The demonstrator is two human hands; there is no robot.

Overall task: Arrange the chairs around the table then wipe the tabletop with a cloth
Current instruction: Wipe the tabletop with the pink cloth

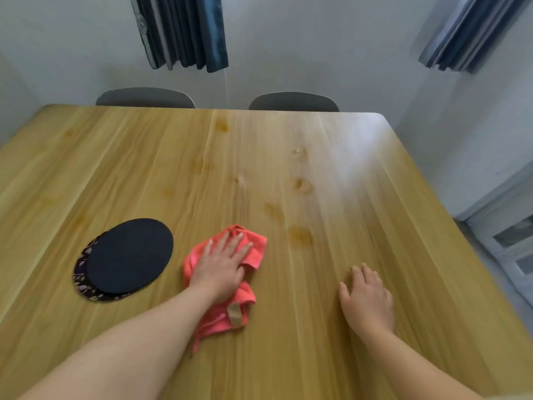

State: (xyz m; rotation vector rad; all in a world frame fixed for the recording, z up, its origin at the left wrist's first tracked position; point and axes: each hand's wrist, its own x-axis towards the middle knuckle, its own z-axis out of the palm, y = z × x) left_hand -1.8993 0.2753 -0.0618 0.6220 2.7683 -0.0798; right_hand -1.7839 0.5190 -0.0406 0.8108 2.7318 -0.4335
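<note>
A crumpled coral-pink cloth (253, 252) lies on the wooden tabletop (288, 157), near its front middle. My left hand (220, 267) presses flat on the cloth with its fingers spread and straight. To the right, my right hand (367, 301) rests flat on the bare wood, fingers straight. Two grey chair backs, one at the left (145, 98) and one at the right (293, 101), show just above the table's far edge, pushed in close. Several faint orange-brown stains (300, 236) mark the wood beyond the cloth.
Two stacked round dark mats (127, 258), the lower one patterned, lie left of the cloth. White walls and dark blue curtains (184, 33) stand behind the table. A white panelled door or cabinet (510, 241) is low on the right beside the table's right edge.
</note>
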